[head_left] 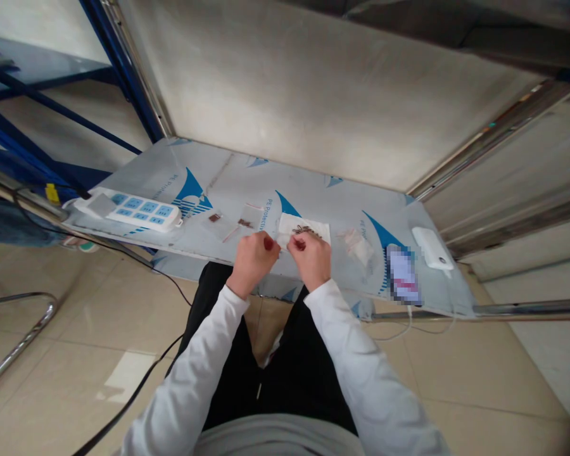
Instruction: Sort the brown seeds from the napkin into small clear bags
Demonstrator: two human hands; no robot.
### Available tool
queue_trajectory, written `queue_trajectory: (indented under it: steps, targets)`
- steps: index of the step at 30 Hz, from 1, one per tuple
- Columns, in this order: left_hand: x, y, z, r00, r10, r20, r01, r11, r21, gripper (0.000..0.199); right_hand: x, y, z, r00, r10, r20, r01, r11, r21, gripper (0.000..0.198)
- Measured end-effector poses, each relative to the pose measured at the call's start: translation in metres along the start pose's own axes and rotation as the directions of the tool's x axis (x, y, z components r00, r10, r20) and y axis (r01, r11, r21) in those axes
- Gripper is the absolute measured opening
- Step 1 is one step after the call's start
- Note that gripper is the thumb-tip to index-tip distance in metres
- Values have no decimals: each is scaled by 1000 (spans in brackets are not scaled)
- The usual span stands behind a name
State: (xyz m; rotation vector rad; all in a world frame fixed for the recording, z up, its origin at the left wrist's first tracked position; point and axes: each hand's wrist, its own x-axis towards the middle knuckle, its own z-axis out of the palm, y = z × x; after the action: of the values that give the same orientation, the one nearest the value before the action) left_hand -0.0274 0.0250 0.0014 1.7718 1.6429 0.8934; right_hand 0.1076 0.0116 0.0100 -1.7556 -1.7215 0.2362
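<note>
Farther out, a power strip (pixel 145 209) and phone (pixel 403 276) flank the brown pieces (pixel 306 228).

Head view, looking down on a counter (pixel 240 171) covered with printed protective film. The left hand (pixel 253 261) and right hand (pixel 315 259) are near each other at the front edge, fingers curled and thumbs drawn in; anything between the fingertips is too small to tell. Beyond the right hand, small brown pieces (pixel 308 230) lie on a white sheet (pixel 289 221). To the left are two clear bags with brown contents and a power strip (pixel 159 217); to the right, a crumpled bag (pixel 358 246), a phone (pixel 403 275) and a white device (pixel 431 248).
</note>
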Motion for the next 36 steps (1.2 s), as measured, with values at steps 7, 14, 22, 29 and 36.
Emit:
queue_trajectory:
  steps: [7, 14, 22, 29, 36]
  targets:
    - [-30, 21, -21, 989, 107, 99, -115, 990, 82, 12, -32, 7, -26, 992, -116, 53, 107, 984, 145, 37]
    - [-39, 39, -35, 948, 140, 287, -72, 969, -235, 25, -50, 15, -30, 900, -321, 296, -58, 585, 809, 67]
    - [-40, 43, -38, 908, 102, 406, 11, 964, -265, 32, -57, 28, -18, 913, -283, 294, -175, 380, 908, 66]
    - [-33, 54, -40, 937, 71, 342, -19, 988, -154, 31, -61, 26, -21, 950, -105, 294, -230, 402, 886, 46]
    - [-28, 54, -40, 993, 14, 117, 26, 942, -334, 37, -44, 34, -28, 975, -34, 221, -156, 603, 783, 34]
